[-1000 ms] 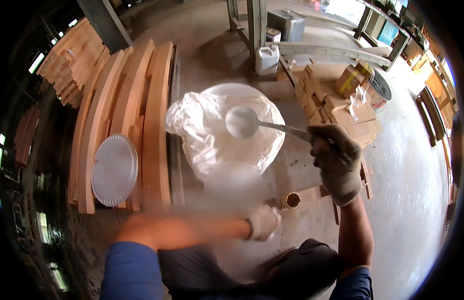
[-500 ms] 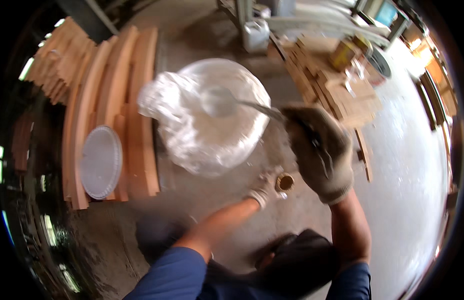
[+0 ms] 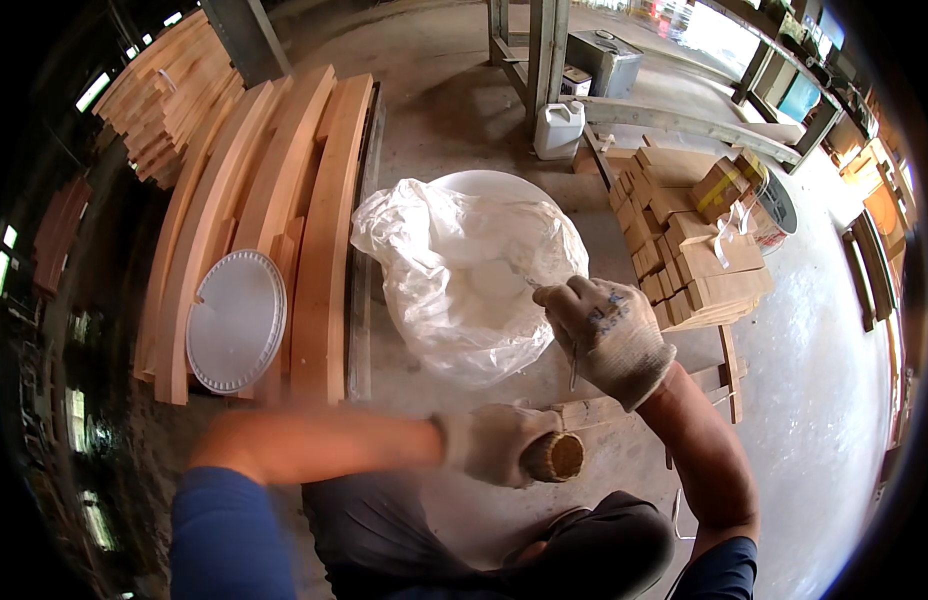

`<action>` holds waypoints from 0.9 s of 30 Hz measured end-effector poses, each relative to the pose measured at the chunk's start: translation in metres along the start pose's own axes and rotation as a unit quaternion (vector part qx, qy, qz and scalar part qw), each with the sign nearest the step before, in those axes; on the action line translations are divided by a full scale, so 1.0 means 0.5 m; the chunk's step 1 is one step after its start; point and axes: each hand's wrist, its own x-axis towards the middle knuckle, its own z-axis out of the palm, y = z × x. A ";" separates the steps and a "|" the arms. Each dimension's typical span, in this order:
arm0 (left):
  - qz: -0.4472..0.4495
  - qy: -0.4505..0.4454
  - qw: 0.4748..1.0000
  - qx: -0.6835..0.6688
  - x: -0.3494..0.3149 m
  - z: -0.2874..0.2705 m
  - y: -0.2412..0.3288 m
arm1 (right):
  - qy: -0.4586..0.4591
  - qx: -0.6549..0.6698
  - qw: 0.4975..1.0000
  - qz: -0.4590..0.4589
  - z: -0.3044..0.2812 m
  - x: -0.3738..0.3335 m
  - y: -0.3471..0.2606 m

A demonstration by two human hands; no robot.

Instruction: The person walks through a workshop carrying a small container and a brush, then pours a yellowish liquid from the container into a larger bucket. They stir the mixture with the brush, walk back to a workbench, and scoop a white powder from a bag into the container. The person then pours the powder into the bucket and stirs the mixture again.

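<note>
My right hand (image 3: 609, 335), in a knitted work glove, is closed around the handle of a ladle. The ladle's round bowl (image 3: 499, 279) is over or in white powder inside a wide tub (image 3: 494, 183) lined with a crumpled clear plastic bag (image 3: 414, 240). Nearer to me, my gloved left hand (image 3: 494, 445) wraps round a small cylindrical container (image 3: 564, 457). Its open mouth faces up and towards the right, showing a brownish inside. The left forearm is slightly blurred by motion.
Left of the tub lie long curved wooden boards (image 3: 324, 250) with a white round lid (image 3: 236, 320) on them. Stacked wood blocks (image 3: 719, 265) stand at the right. A white jug (image 3: 559, 131) is by a metal frame (image 3: 547, 60) at the back.
My left hand has lifted the small container from near the floor. The ladle in my right hand has come down closer to the powder. The view has shifted too.
</note>
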 end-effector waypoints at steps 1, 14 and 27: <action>-0.014 0.004 0.999 -0.039 -0.037 -0.030 0.008 | -0.016 -0.014 1.000 -0.012 0.009 0.007 -0.003; 0.109 0.321 0.937 -0.083 -0.244 -0.220 -0.039 | -0.167 0.003 0.983 0.081 0.102 0.080 0.003; 0.091 0.469 0.878 -0.035 -0.211 -0.249 -0.081 | -0.048 0.416 0.740 0.527 0.103 0.086 0.043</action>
